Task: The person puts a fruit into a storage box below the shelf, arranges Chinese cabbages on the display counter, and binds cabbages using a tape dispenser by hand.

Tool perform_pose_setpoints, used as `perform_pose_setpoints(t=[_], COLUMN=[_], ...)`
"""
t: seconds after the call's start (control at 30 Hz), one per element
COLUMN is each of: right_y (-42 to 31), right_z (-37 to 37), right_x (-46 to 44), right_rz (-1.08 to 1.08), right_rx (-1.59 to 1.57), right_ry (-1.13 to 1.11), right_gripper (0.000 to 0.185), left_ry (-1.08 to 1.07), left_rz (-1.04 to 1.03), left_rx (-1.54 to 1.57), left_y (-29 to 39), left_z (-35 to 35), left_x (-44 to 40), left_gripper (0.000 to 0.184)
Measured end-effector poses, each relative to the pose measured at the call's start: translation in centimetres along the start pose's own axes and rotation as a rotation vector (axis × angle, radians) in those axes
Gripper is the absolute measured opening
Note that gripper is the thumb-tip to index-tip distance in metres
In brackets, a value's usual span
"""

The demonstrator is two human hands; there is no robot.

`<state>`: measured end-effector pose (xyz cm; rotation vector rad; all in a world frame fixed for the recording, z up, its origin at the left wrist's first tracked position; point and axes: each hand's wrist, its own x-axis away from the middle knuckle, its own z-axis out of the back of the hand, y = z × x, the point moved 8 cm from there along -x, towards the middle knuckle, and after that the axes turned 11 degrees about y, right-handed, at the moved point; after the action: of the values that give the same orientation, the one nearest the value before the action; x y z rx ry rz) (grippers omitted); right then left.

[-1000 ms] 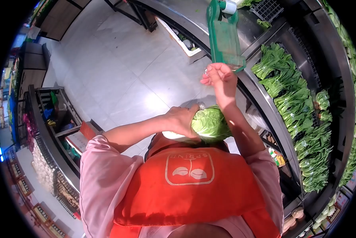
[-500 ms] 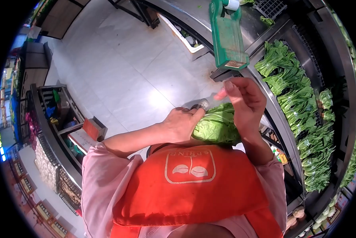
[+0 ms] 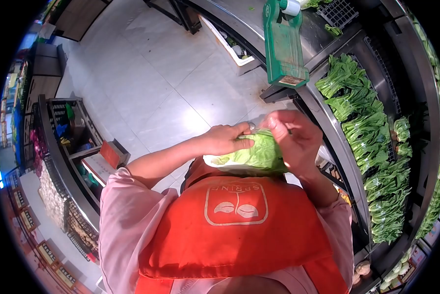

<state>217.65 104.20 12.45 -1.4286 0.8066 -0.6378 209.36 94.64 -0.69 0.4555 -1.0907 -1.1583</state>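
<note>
A napa cabbage (image 3: 254, 156), pale green with a white base to the left, lies sideways against the front of my orange apron. It has a shine like clear wrapping. My left hand (image 3: 227, 140) grips it from the left, thumb along its upper face and fingers on the far side. At its right end is my right hand (image 3: 298, 139), fingers curled and thumb pressed in. Between the two hands a thin clear strip (image 3: 265, 131) shows faintly at the right fingertips. Beyond them, a green tape dispenser (image 3: 284, 54) sits on the steel counter's edge.
Bundled leafy greens (image 3: 367, 147) line a steel shelf on the right. A black crate (image 3: 336, 13) stands on the counter (image 3: 234, 19). Below it is a white foam box (image 3: 230, 46). On the left stands a rack (image 3: 80, 147) with boxes, beside the tiled floor (image 3: 146, 73).
My right hand has come down and left onto the cabbage. The cabbage has turned and shifted left, so its white base shows. My left hand has changed its grip on it.
</note>
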Motion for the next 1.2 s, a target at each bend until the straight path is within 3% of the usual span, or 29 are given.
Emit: perform_pose_setpoints(t=[0.1,0.27,0.63,0.87,1.07,1.2], right_y=[-1.8,-2.1,1.4,3.4,6.4,8.1], right_z=[-0.9,-1.9,-0.8,-0.3,0.4,0.6], right_x=[1.5,4.2,6.4,6.5,7.6,7.2], right_rz=[0.306,0.486,0.647,0.689,0.803,0.920], right_rx=[0.289,0.296,0.453,0.522,0.772,0.936], right_ry=[-0.173,-0.407,-0.529,-0.558,-0.502,-0.444], right_gripper=[0.008,0.014,0.025,0.028,0.025,0.036], left_ry=[-0.047,-0.130,-0.143,-0.229,-0.354,-0.459], left_rz=[0.072,0.124,0.295,0.620,0.596,0.680], left_rx=[0.108,0.350,0.716,0.894,1.029,1.329], left_y=[-1.0,-2.2,-3.5,-5.1,-7.0,-9.2], left_z=[-0.3,-1.1,-2.5,-3.3,-4.9,-6.6], left_x=[-0.7,-1.5,-3.2,-3.6,-5.3,-6.2], left_gripper=[0.053,0.047,0.032,0.029,0.031,0.034])
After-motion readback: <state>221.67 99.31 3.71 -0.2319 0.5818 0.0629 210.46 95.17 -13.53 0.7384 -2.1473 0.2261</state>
